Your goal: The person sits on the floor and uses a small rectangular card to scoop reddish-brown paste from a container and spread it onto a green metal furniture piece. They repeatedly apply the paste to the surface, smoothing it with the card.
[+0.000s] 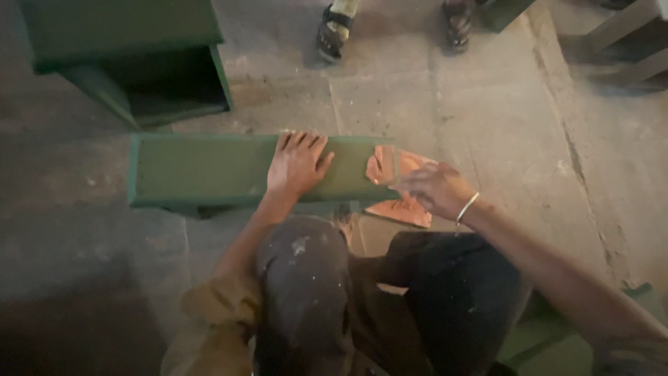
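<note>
A long green painted panel (202,170) lies flat on the concrete floor in front of my knees. My left hand (298,163) presses flat on its top surface, fingers spread. My right hand (435,188) holds a sheet of orange-brown sandpaper (390,166) against the panel's right end. A folded part of the sandpaper (402,211) hangs below my fingers. A thin bangle (467,207) sits on my right wrist.
A green box-like cabinet (132,59) stands at the upper left. Another person's feet in sandals (337,28) stand at the top centre. Pale wooden pieces (630,49) lie at the top right. A green item (557,341) sits by my right leg.
</note>
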